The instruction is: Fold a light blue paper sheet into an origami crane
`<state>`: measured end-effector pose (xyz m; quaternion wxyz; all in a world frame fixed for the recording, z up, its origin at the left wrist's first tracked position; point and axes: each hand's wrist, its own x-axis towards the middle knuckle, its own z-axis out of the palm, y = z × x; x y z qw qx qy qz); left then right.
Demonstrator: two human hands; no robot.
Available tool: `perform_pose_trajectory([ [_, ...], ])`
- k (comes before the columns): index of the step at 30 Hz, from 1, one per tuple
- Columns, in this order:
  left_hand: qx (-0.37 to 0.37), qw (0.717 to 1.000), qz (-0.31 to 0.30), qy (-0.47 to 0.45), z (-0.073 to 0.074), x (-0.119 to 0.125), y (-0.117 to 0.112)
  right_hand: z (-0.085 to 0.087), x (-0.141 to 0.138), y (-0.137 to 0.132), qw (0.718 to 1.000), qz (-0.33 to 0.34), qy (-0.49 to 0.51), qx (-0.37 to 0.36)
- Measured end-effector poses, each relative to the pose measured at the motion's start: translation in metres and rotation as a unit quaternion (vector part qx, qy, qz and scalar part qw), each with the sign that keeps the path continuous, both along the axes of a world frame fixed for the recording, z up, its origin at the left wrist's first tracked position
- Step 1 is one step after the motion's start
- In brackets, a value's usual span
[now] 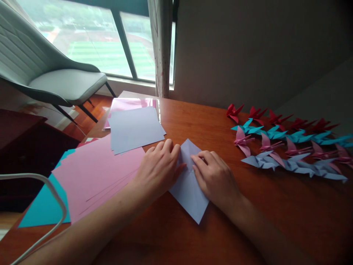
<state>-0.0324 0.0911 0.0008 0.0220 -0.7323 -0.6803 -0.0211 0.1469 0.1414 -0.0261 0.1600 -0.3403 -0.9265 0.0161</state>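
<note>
A pale lavender-blue sheet of origami paper (189, 191) lies on the table, folded into a long diamond with one point towards me and creases across it. My left hand (162, 162) rests on its upper left edge, the fingers curled together and the thumb lying on the paper. Across from it, my right hand (215, 176) is closed at the right edge, with thumb and forefinger tips pressed on the paper near its middle. The fingers partly cover both side edges of the diamond.
Left of my hands lie pink sheets (96, 169), turquoise sheets (52, 202) and pale blue sheets (135, 129). Rows of folded cranes in red (257, 115), turquoise (275, 132), pink (242, 141) and pale blue (292, 165) stand at right. A white cable (62, 206) curves at lower left.
</note>
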Motion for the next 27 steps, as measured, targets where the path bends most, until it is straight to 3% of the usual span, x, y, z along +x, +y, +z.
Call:
perform_pose_trajectory([
  [10, -0.039, 0.993, 0.067, -0.089, 0.002, -0.008, 0.006, 0.000, 0.003, 0.002, 0.996, -0.055, -0.058, -0.034],
  [16, 0.059, 0.982, 0.049, -0.173, 0.004, 0.004, -0.001, 0.002, 0.002, 0.003, 0.994, -0.061, -0.081, -0.040],
  [19, 0.083, 0.942, 0.049, -0.321, 0.002, 0.008, -0.001, 0.004, 0.001, 0.002, 0.993, -0.062, -0.092, -0.050],
  [22, 0.044, 0.865, 0.092, -0.490, 0.002, 0.007, 0.003, 0.008, 0.000, 0.001, 0.991, -0.069, -0.102, -0.055],
  [24, 0.003, 0.822, 0.126, -0.555, 0.002, 0.006, 0.006, 0.011, 0.000, 0.000, 0.990, -0.075, -0.108, -0.060],
  [26, -0.021, 0.805, 0.134, -0.578, 0.003, 0.004, 0.007, 0.015, 0.000, -0.001, 0.988, -0.080, -0.113, -0.066],
  [27, -0.022, 0.810, 0.130, -0.571, 0.002, 0.003, 0.007, 0.017, 0.000, -0.002, 0.988, -0.082, -0.116, -0.068],
])
